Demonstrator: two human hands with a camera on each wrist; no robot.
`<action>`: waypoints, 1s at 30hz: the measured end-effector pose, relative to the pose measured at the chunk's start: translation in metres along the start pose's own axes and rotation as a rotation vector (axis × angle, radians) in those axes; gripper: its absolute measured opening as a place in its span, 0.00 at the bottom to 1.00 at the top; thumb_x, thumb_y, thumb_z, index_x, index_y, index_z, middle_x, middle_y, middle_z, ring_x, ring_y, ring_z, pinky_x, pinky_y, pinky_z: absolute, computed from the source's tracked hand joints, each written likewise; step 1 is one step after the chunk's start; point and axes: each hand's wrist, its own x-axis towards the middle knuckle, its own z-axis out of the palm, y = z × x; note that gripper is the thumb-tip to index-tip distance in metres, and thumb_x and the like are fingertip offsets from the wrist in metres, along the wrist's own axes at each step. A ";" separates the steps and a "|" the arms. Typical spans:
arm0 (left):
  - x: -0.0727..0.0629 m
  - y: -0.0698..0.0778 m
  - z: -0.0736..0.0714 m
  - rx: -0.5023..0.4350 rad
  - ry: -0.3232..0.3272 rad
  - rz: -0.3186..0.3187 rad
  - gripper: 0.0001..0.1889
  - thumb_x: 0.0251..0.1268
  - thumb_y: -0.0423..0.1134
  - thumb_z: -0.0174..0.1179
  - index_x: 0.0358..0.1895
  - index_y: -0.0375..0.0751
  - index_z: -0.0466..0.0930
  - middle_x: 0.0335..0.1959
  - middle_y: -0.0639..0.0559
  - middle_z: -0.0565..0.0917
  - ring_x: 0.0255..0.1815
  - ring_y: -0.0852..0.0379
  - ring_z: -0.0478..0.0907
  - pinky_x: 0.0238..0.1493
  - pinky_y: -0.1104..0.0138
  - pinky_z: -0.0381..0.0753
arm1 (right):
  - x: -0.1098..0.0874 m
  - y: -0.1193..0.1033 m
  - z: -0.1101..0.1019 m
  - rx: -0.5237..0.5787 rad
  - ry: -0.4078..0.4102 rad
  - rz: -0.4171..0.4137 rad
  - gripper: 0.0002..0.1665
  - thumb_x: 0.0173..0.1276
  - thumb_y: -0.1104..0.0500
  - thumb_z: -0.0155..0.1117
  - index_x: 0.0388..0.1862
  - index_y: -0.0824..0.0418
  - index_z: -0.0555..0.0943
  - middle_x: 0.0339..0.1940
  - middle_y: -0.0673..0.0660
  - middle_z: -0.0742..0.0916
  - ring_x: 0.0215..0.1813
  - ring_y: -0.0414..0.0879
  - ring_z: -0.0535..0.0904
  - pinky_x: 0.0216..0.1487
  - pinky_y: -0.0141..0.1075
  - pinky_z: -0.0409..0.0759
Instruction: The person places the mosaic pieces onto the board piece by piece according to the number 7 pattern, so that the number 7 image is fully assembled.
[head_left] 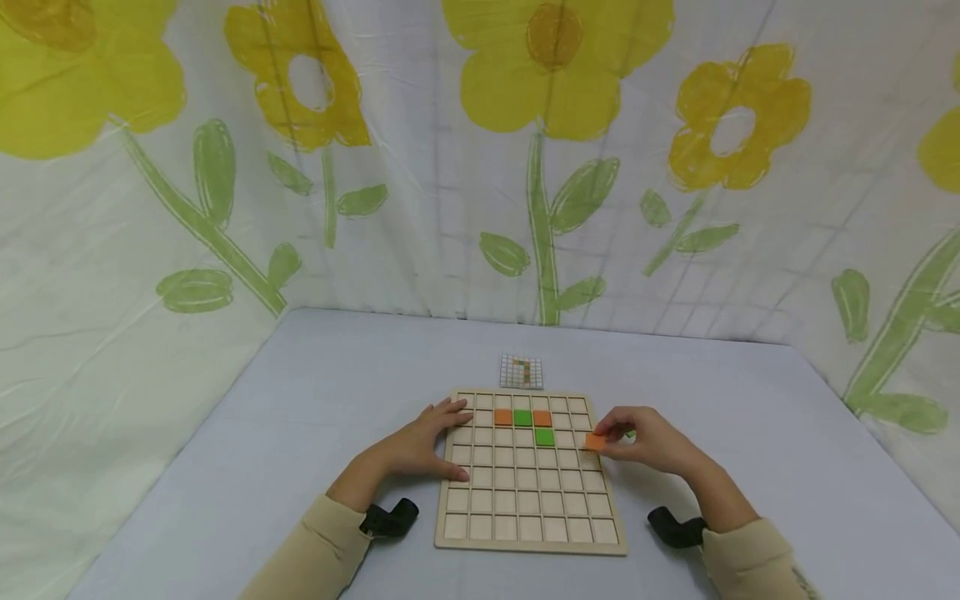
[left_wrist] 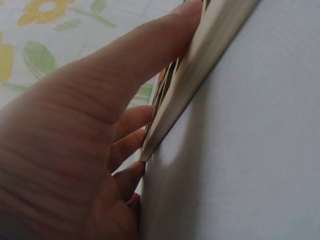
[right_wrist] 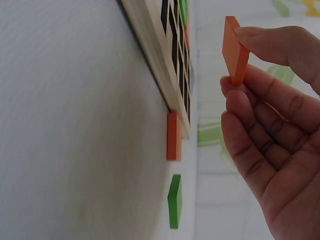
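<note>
A wooden grid board (head_left: 515, 504) lies flat on the table. In its upper rows sit an orange tile (head_left: 503, 417), a green tile (head_left: 522, 417), another orange tile (head_left: 542, 418) and, one row lower, a green tile (head_left: 544, 437). My left hand (head_left: 415, 446) rests on the board's left edge, fingers and thumb spread over the rim. Between thumb and fingertips my right hand (head_left: 651, 439) pinches an orange square tile (right_wrist: 235, 50), held above the board's right edge. Beside the board, the right wrist view shows a loose orange tile (right_wrist: 173, 136) and a loose green tile (right_wrist: 174, 201).
Behind the board lies a small card (head_left: 521, 372) printed with a grid and a coloured pattern. A pale cloth covers the table (head_left: 360, 358). A white curtain (head_left: 420, 208) with yellow flowers hangs behind it. Black bands (head_left: 390, 518) sit on both wrists.
</note>
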 end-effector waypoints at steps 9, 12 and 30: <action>0.001 0.001 0.000 -0.019 0.002 0.002 0.48 0.42 0.58 0.71 0.69 0.47 0.61 0.75 0.51 0.52 0.77 0.41 0.38 0.71 0.41 0.48 | 0.014 -0.010 0.009 0.004 -0.038 -0.058 0.10 0.57 0.61 0.69 0.38 0.59 0.81 0.35 0.50 0.83 0.33 0.37 0.74 0.36 0.31 0.78; 0.001 0.001 0.000 -0.016 0.003 0.004 0.48 0.43 0.58 0.71 0.69 0.46 0.61 0.75 0.51 0.52 0.76 0.41 0.38 0.71 0.41 0.48 | 0.018 -0.013 0.012 0.002 -0.046 -0.065 0.10 0.57 0.61 0.69 0.38 0.59 0.81 0.37 0.51 0.84 0.35 0.36 0.75 0.38 0.32 0.79; 0.000 0.002 0.000 0.002 0.000 -0.002 0.47 0.43 0.58 0.71 0.69 0.48 0.62 0.75 0.52 0.52 0.77 0.43 0.39 0.71 0.42 0.48 | 0.033 -0.028 0.029 0.054 -0.117 -0.155 0.09 0.59 0.60 0.68 0.39 0.60 0.82 0.38 0.54 0.85 0.38 0.39 0.79 0.41 0.35 0.81</action>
